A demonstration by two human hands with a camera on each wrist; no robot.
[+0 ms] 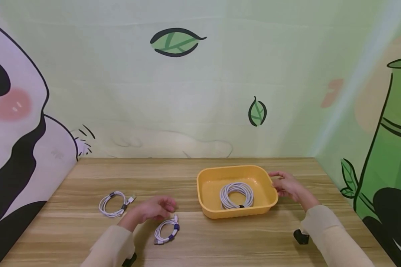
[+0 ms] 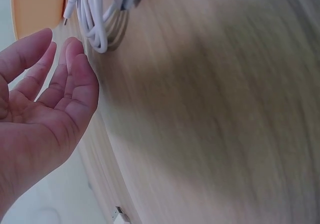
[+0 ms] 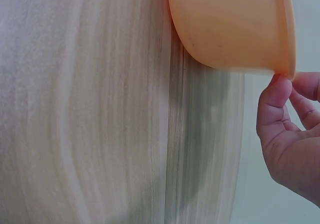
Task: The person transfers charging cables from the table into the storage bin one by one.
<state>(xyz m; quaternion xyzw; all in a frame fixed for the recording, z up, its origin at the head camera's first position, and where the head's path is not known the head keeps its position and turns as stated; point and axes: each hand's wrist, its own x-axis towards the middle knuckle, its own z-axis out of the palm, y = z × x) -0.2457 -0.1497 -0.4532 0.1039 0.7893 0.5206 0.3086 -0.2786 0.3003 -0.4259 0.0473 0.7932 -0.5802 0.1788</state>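
Observation:
In the head view, a yellow plastic basket (image 1: 217, 214) stands on the table with a larger coil of white cable (image 1: 224, 193) inside. My right hand (image 1: 289, 188) is at the basket's right end. Thumb and a finger pinch its rim in the right wrist view, where the basket's outer wall (image 3: 230, 29) shows. My left hand (image 1: 153, 207) hovers with loosely bent fingers, holding nothing. Just in front of it lies a small coiled white charging cable (image 1: 167, 230) with dark blue ties, also seen near the fingertips as a cable (image 2: 95, 24) in the left wrist view.
Farther left on the wood-grain table (image 1: 220, 244) lies another coiled white USB cable (image 1: 113, 204) with dark ties. Behind the table hangs a pale green backdrop (image 1: 120, 74) with printed leaves, a panda and bamboo. Both sleeves carry a small black device underneath.

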